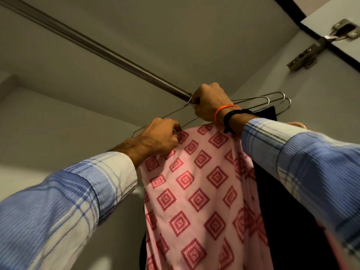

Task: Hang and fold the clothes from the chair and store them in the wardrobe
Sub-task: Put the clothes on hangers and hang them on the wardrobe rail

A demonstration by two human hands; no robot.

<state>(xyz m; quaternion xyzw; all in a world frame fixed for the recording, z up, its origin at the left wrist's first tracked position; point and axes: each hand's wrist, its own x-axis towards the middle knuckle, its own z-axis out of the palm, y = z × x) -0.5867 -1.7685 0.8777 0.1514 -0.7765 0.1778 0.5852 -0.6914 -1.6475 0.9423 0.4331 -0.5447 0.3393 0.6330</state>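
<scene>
A pink garment point(196, 184) with red diamond patterns hangs from a thin metal hanger point(167, 114) under the wardrobe's steel rail point(109, 52). My right hand point(209, 103) grips the top of the hanger right at the rail, its fingers curled round the wire. My left hand point(157, 138) pinches the pink cloth at the hanger's left arm. The hanger's hook is hidden behind my right hand.
Other wire hangers point(280, 99) hang on the rail to the right, with a dark garment point(276, 191) behind the pink one. The wardrobe door with its metal hinge point(311, 53) stands open at the upper right. Grey wardrobe walls surround the rail.
</scene>
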